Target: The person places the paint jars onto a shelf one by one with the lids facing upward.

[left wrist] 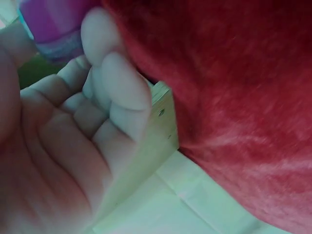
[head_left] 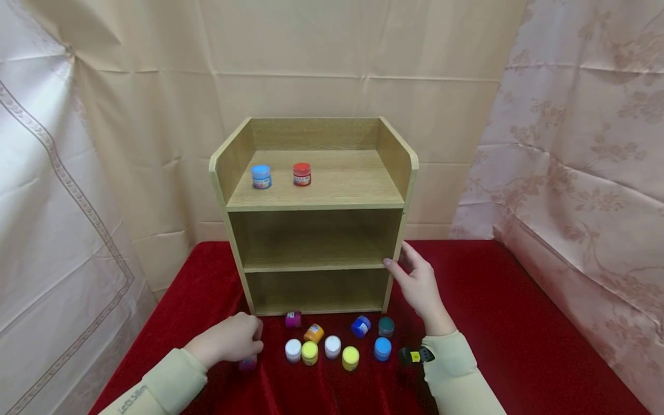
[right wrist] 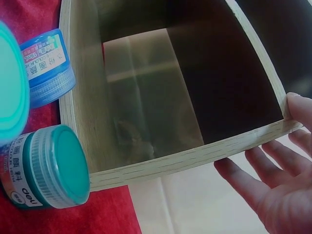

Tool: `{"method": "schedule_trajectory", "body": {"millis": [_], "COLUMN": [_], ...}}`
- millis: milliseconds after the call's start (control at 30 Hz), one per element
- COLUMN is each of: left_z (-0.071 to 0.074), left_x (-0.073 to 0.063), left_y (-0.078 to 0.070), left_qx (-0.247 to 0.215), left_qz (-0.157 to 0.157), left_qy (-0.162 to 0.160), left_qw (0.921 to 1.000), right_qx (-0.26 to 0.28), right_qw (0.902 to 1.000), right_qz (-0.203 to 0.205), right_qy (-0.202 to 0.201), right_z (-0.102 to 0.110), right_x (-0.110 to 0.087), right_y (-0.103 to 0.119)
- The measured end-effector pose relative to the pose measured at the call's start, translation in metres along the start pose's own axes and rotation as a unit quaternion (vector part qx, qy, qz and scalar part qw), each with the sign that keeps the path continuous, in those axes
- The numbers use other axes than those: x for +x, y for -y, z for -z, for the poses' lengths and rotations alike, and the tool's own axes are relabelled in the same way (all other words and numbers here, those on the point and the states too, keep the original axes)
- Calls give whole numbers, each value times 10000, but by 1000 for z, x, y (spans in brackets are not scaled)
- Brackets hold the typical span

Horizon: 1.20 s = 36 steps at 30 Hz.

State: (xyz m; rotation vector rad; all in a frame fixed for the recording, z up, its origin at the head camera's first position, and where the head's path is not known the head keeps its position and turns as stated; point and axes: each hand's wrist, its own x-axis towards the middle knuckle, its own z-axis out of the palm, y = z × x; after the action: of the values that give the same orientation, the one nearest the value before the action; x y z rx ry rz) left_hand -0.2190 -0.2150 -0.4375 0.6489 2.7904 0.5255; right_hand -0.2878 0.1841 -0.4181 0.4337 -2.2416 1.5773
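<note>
On the red cloth (head_left: 519, 323), head view: wooden shelf (head_left: 321, 206) stands upright; light blue jar (head_left: 261, 177) and red jar (head_left: 302, 174) sit apart on its top board; left hand (head_left: 225, 341) is down over a purple jar (head_left: 248, 363), covering most of it, at the left end of the loose jars; right hand (head_left: 421, 285) is at the shelf's right side panel; before the shelf are a second purple jar (head_left: 293, 320), orange jar (head_left: 313, 333), two white jars (head_left: 293, 350), two yellow jars (head_left: 350, 358), dark blue jar (head_left: 361, 326), dark green jar (head_left: 386, 327) and mid-blue jar (head_left: 382, 349).

Left wrist view: thumb and bent fingers pinch the purple jar at the frame's upper edge; whether its base touches the cloth, cannot tell.

Right wrist view: thumb lies on a board's front edge, other fingers against the panel's outer side; dark green and dark blue jars are near the shelf's base.

Judgement: step in hand seems to be picking up the purple jar, shelf steadied; next move probably calls for a straight lift, pinch firm, clear of the shelf's edge.
</note>
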Motion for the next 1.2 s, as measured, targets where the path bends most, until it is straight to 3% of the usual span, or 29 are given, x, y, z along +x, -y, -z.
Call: {"method": "schedule_trajectory", "body": {"millis": [367,700,1200], "left_z": [20,18,-3], "left_x": [8,15,20], "left_y": [-9,-10,-6], "left_qx": [52,664,796], "left_qz": [-251,-250,-345], "left_qy": [-699,-1313,-1210], "left_qw": [9972,9888,9889], "right_qx": [-89,-22,-44], "right_qw": [9999,10000,10000], "right_qz": [46,20,30], "right_qy": [-12,-23,-32], "right_z": [0,0,0], "right_x": [1,0,-1], "right_y": [0,0,0]}}
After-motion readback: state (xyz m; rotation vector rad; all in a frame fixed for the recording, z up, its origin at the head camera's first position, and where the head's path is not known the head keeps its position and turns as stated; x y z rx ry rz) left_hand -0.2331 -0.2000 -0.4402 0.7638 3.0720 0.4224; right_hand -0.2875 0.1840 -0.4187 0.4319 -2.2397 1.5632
